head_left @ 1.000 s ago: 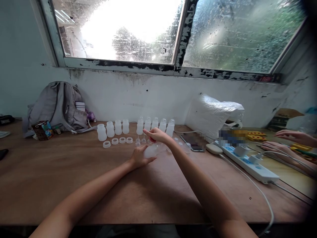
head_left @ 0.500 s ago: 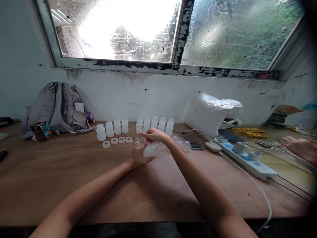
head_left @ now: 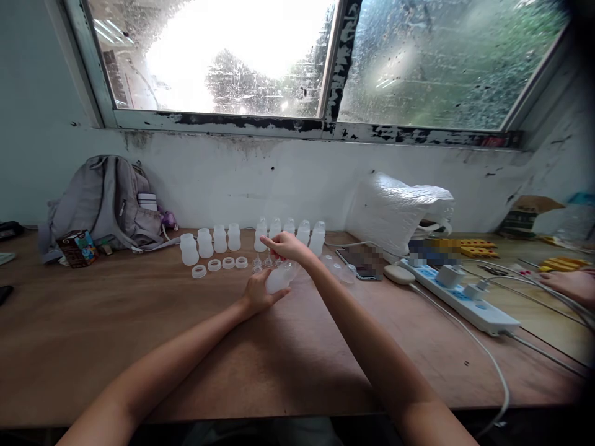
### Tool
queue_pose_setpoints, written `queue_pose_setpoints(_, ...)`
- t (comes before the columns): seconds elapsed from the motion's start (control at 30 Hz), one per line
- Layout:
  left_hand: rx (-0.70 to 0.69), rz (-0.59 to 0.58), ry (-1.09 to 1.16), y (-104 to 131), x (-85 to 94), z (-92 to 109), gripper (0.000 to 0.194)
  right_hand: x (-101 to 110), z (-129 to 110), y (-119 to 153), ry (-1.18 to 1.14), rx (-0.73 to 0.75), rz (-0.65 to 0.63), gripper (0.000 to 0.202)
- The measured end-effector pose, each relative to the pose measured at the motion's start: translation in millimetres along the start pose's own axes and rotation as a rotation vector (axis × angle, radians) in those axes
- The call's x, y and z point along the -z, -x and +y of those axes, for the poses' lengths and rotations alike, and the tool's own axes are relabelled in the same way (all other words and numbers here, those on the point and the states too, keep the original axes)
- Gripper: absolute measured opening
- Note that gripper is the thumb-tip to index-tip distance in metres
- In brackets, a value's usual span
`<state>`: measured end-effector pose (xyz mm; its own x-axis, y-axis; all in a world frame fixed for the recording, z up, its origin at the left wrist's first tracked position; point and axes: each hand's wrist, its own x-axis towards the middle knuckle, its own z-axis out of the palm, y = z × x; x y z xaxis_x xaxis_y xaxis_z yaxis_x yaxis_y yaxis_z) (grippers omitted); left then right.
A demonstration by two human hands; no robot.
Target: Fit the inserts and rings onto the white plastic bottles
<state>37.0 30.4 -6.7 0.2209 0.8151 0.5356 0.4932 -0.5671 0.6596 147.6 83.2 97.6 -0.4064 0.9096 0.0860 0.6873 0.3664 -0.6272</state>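
My left hand [head_left: 257, 293] is wrapped round a frosted white baby bottle [head_left: 277, 280], which it holds tilted above the table. Over the bottle's upper end is my right hand [head_left: 289, 246], its fingers curled down on it and partly hidden. Just behind stand several capped bottles [head_left: 318, 238] in a row. Clear nipples [head_left: 257, 266] lie close to the left hand. Further left are several open bottles [head_left: 189, 249], with white collar rings [head_left: 199, 271] in front of them. Clear domed caps [head_left: 348, 274] rest right of the held bottle.
A phone [head_left: 360, 265], a round white puck [head_left: 398, 275] and a power strip [head_left: 465, 303] with cables lie to the right. Behind them is a white plastic bag [head_left: 400, 210]. A grey backpack [head_left: 100, 204] and a small box [head_left: 77, 248] stand left. Another person's hand [head_left: 569, 286] is at far right.
The held bottle and both my hands have shifted very slightly, still together. At far right the other person's hand has moved down and outward, showing yellow pieces behind it.
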Motion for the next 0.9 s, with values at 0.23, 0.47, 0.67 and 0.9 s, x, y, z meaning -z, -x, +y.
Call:
queue_pose_setpoints(0.23, -0.081, 0.007, -0.044, 0.8, -0.5, -0.2, 0.05, -3.3, 12.3, -2.9, 0.048, 0.021, -0.011, 0.055)
queue_pose_setpoints(0.47, -0.081, -0.001, -0.144, -3.1, -4.1, 2.1, 0.042, 8.0, 11.5, 1.0, -0.026, 0.094, 0.247, 0.046)
queue_pose_setpoints(0.67, -0.011, 0.091, -0.101, -13.2, 0.8, -2.7, 0.038, 27.0, 6.8, 9.5, 0.119, 0.114, 0.279, 0.039)
queue_pose_setpoints(0.9, 0.126, 0.122, -0.01, -19.9, 16.3, -20.6, 0.039, 22.7, -3.4, 14.3, 0.063, 0.139, 0.021, 0.043)
